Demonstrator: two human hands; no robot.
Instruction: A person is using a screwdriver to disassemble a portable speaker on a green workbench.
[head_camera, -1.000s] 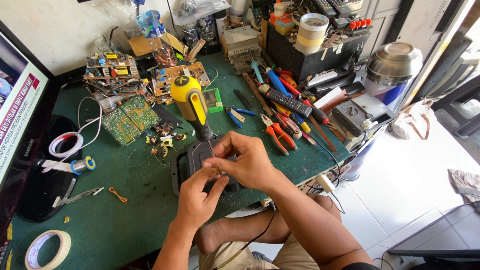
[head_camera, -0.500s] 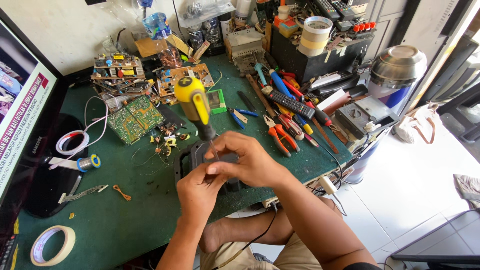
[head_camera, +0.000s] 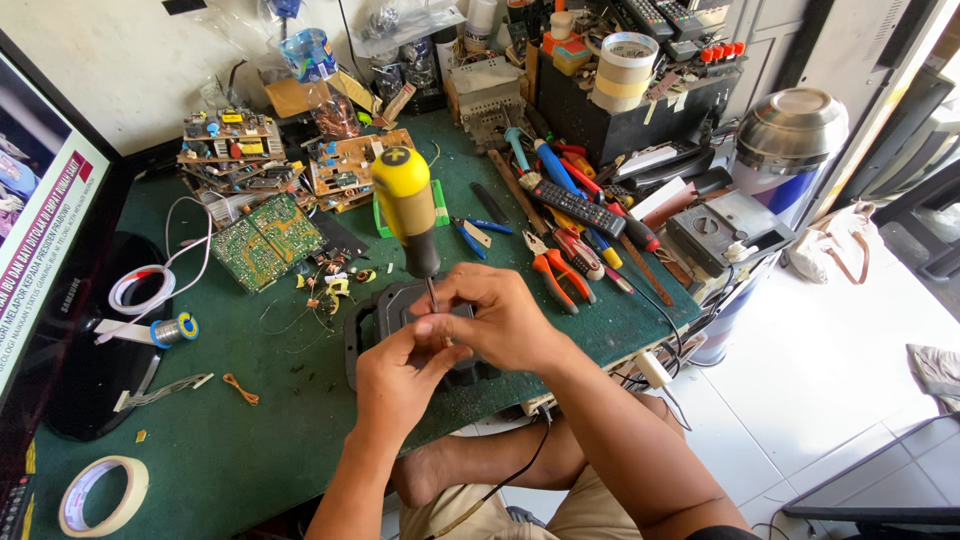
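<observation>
A screwdriver (head_camera: 408, 205) stands on a casing (head_camera: 372, 318) mid-table (head_camera: 240, 450), circuit board (head_camera: 266, 240) to its left, pliers (head_camera: 553, 275) right.

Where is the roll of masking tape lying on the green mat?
The masking tape roll lies flat at the mat's near-left corner in the head view, left of the person's left forearm and below the orange wire scrap.

Green-covered surface (head_camera: 250, 440). At lower left of the frame lies a roll of masking tape (head_camera: 103, 495); at upper left, a green circuit board (head_camera: 266, 240). Orange-handled pliers (head_camera: 553, 272) and a black remote control (head_camera: 577, 206) lie right of centre.
</observation>
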